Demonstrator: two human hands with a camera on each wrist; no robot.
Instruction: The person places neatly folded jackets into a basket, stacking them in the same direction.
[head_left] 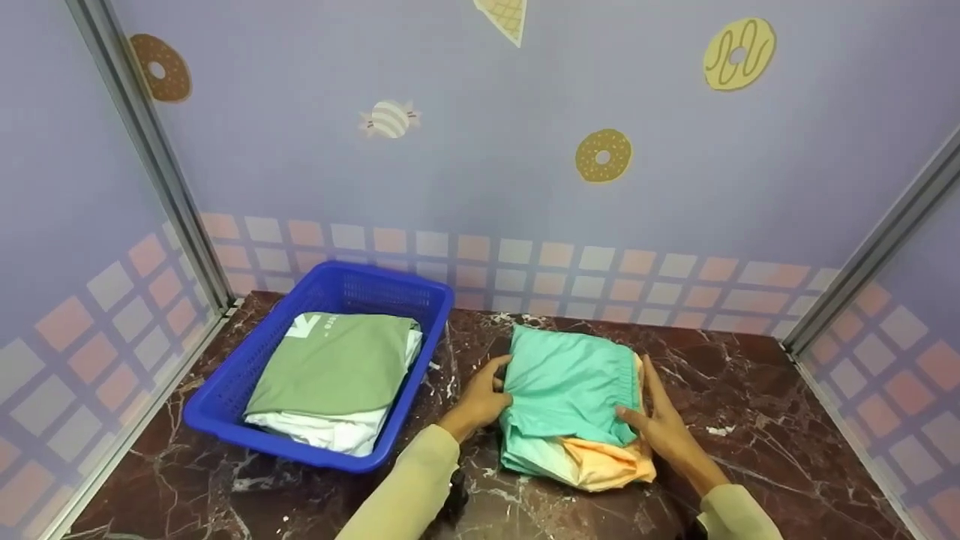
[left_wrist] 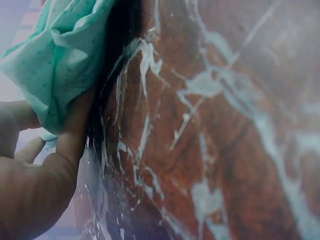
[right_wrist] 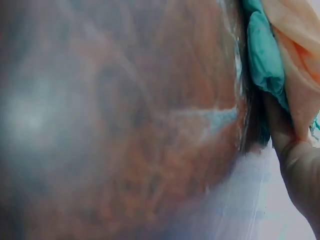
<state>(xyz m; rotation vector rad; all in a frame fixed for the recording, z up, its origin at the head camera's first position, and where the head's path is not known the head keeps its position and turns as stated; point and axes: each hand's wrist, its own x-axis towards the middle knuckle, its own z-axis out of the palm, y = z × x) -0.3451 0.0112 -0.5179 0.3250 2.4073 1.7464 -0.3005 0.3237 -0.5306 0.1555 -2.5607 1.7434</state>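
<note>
A folded turquoise garment [head_left: 566,375] with a gathered elastic edge on its right lies on the marble-patterned table. Peach-orange cloth [head_left: 604,461] shows beneath it at the front and right. My left hand [head_left: 480,401] pinches the left edge, thumb on top; in the left wrist view the turquoise cloth [left_wrist: 65,60] sits between thumb and fingers. At the right edge, my right hand [head_left: 666,427] grips with the thumb over the top and the fingers along the side. The right wrist view has a finger under the orange cloth [right_wrist: 295,75]; its other fingers are hidden.
A blue plastic basket [head_left: 196,411] stands to the left, holding a folded olive-green shirt [head_left: 337,364] on top of white cloth [head_left: 341,433]. Purple wall panels [head_left: 480,150] with metal corner posts enclose the table [head_left: 757,420] at the back and both sides.
</note>
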